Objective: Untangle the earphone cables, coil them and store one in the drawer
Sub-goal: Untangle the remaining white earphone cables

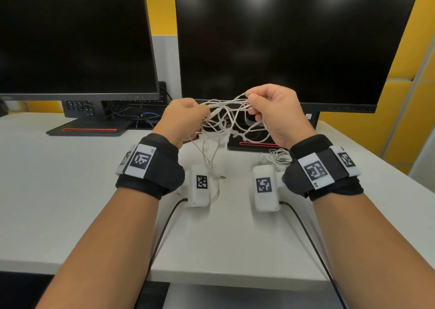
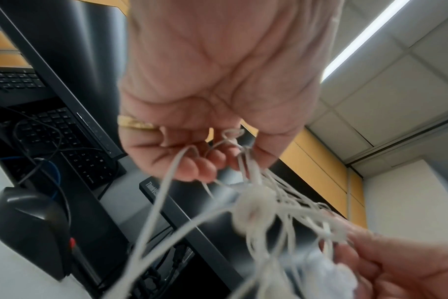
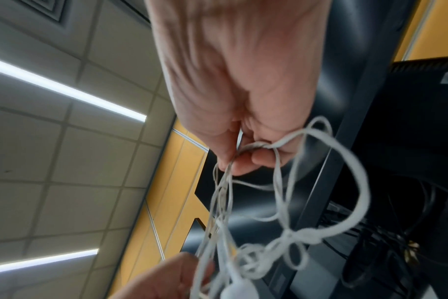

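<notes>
Your left hand (image 1: 182,118) is pinching several thin strands of the earphone tangle (image 1: 231,118) between curled fingers (image 2: 192,168); a gold ring (image 2: 136,124) is showing on one finger. Your right hand (image 1: 274,111) is gripping a bundle of loops at the tangle's 3 o'clock side, fingertips (image 3: 243,165) closed over the cords. Both hands are holding the tangle in the air above the table (image 1: 58,179), in front of the right monitor. The cords are white, round and rubbery, forming many open loops and at least one tight knot (image 3: 304,236); how many earphone sets are in the tangle cannot be counted. One strand is trailing down at 6 o'clock, its plug end (image 1: 221,177) touching the table.

A second, smaller bundle of thin wire (image 1: 279,155) is lying on the table just beside your right wrist. Two black fabric wristbands (image 1: 150,167) with square printed markers are wrapping your wrists, each carrying a white boxy camera unit (image 1: 200,186) with a black lead. At 12 o'clock, two glossy black monitors (image 1: 75,38) are standing side by side on flat bases, each base striped red. A keyboard (image 2: 64,131) is leaning behind them, and a matte black mouse (image 2: 31,228) is resting on the table in the left wrist view.
</notes>
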Tool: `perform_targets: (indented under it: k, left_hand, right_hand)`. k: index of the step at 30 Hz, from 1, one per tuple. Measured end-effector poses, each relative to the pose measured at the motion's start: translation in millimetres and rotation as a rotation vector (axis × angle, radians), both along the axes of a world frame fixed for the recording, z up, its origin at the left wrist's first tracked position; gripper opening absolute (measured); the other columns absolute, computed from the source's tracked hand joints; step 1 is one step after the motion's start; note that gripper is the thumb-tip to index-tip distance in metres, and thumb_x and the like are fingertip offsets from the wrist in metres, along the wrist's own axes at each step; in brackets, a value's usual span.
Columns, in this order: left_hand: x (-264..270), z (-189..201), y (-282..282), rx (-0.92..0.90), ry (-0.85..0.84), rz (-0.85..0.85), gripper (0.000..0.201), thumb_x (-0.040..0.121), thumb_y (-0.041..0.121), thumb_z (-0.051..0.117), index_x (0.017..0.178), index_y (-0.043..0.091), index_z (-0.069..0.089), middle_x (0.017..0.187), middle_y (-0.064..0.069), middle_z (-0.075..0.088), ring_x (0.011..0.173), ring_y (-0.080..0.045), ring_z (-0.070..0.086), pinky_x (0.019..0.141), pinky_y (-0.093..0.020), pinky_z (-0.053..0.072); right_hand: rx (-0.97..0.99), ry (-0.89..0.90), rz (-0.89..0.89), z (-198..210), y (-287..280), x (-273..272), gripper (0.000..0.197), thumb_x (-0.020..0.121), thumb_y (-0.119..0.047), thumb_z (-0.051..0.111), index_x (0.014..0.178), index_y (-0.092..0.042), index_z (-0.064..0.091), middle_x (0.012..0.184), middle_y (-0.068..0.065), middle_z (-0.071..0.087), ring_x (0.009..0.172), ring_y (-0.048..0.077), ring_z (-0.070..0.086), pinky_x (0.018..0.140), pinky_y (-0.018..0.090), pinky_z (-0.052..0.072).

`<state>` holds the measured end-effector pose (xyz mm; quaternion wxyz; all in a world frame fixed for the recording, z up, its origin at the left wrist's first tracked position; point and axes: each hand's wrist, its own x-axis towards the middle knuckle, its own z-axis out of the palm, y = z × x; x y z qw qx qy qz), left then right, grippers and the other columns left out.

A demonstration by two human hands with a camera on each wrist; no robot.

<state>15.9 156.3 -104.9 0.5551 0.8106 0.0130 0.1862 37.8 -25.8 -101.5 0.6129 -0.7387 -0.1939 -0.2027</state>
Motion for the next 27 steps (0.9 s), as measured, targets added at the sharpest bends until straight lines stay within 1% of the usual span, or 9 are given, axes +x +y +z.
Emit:
perform_targets:
  k: [3, 4, 6, 8, 12, 16, 21, 24, 27]
  left_hand:
    - [3, 1, 3, -0.013, -0.013, 0.114, 0.008, 0.091, 0.019, 0.054, 0.086, 0.014, 0.053, 0.083, -0.007, 0.053, 0.082, -0.023, 0.056, 0.073, -0.032, 0.051]
    - [4, 0, 4, 0.023, -0.011, 0.135, 0.006, 0.091, 0.017, 0.053, 0.086, 0.015, 0.052, 0.087, -0.008, 0.056, 0.086, -0.024, 0.058, 0.073, -0.033, 0.051]
    - [4, -1, 4, 0.117, -0.006, 0.127, 0.011, 0.091, 0.007, 0.051, 0.087, 0.018, 0.051, 0.094, -0.009, 0.059, 0.081, -0.019, 0.058, 0.062, -0.027, 0.048]
    - [3, -1, 3, 0.192, -0.001, 0.015, 0.024, 0.090, -0.001, 0.052, 0.092, 0.023, 0.051, 0.097, -0.004, 0.059, 0.079, -0.015, 0.056, 0.059, -0.023, 0.045]
    - [-10, 4, -4, 0.133, -0.009, -0.341, 0.032, 0.089, -0.001, 0.056, 0.110, 0.022, 0.055, 0.116, -0.002, 0.060, 0.101, -0.015, 0.059, 0.080, -0.026, 0.047]
    - [-14, 2, -10, 0.168, -0.061, -0.333, 0.010, 0.088, 0.019, 0.067, 0.098, 0.021, 0.064, 0.098, -0.002, 0.070, 0.087, -0.008, 0.064, 0.081, -0.024, 0.050]
    - [-9, -1, -6, 0.156, -0.131, -0.211, 0.006, 0.085, 0.021, 0.073, 0.088, 0.017, 0.070, 0.091, -0.012, 0.072, 0.082, -0.021, 0.067, 0.083, -0.034, 0.057]
    - [-8, 1, -3, 0.108, -0.173, -0.201, 0.004, 0.088, 0.016, 0.068, 0.090, 0.012, 0.069, 0.089, -0.010, 0.071, 0.078, -0.015, 0.065, 0.077, -0.031, 0.056]
    - [-8, 2, -4, 0.093, -0.155, -0.210, 0.006, 0.093, 0.015, 0.061, 0.091, 0.015, 0.066, 0.081, -0.001, 0.064, 0.071, -0.006, 0.058, 0.069, -0.020, 0.050]
  right_hand:
    - [-0.027, -0.003, -0.032, -1, -2, 2, 0.018, 0.096, -0.008, 0.058, 0.092, -0.022, 0.067, 0.085, 0.000, 0.066, 0.073, 0.004, 0.059, 0.066, 0.017, 0.048]
    - [-0.020, 0.003, -0.035, -2, -2, 2, 0.018, 0.095, -0.007, 0.058, 0.092, -0.022, 0.067, 0.085, -0.001, 0.066, 0.073, 0.004, 0.059, 0.066, 0.017, 0.048]
    - [0.001, 0.018, -0.015, -2, 0, 1, 0.020, 0.096, -0.005, 0.056, 0.092, -0.022, 0.067, 0.085, 0.000, 0.066, 0.074, 0.005, 0.060, 0.066, 0.018, 0.048]
    - [0.030, 0.051, 0.043, -2, 2, -1, 0.022, 0.096, -0.001, 0.055, 0.094, -0.021, 0.066, 0.085, 0.002, 0.067, 0.076, 0.006, 0.063, 0.067, 0.019, 0.051]
    - [0.036, 0.078, 0.173, -3, 7, -4, 0.022, 0.092, 0.005, 0.058, 0.097, -0.015, 0.066, 0.088, 0.005, 0.071, 0.080, 0.010, 0.069, 0.070, 0.021, 0.054]
    - [-0.044, 0.075, 0.211, -3, 6, -6, 0.021, 0.093, 0.001, 0.059, 0.101, -0.016, 0.067, 0.092, 0.002, 0.073, 0.083, 0.007, 0.071, 0.074, 0.021, 0.054]
    - [-0.165, 0.078, 0.227, -4, 8, -8, 0.028, 0.088, 0.002, 0.065, 0.109, -0.017, 0.064, 0.102, 0.007, 0.073, 0.097, 0.018, 0.070, 0.081, 0.028, 0.057]
    - [-0.231, 0.072, 0.172, -3, 7, -7, 0.033, 0.082, 0.003, 0.071, 0.106, -0.018, 0.063, 0.097, 0.005, 0.071, 0.090, 0.014, 0.070, 0.078, 0.027, 0.057]
    - [-0.214, 0.067, 0.147, -2, 5, -7, 0.021, 0.089, 0.002, 0.065, 0.103, -0.013, 0.065, 0.088, 0.004, 0.071, 0.076, 0.007, 0.070, 0.067, 0.019, 0.054]
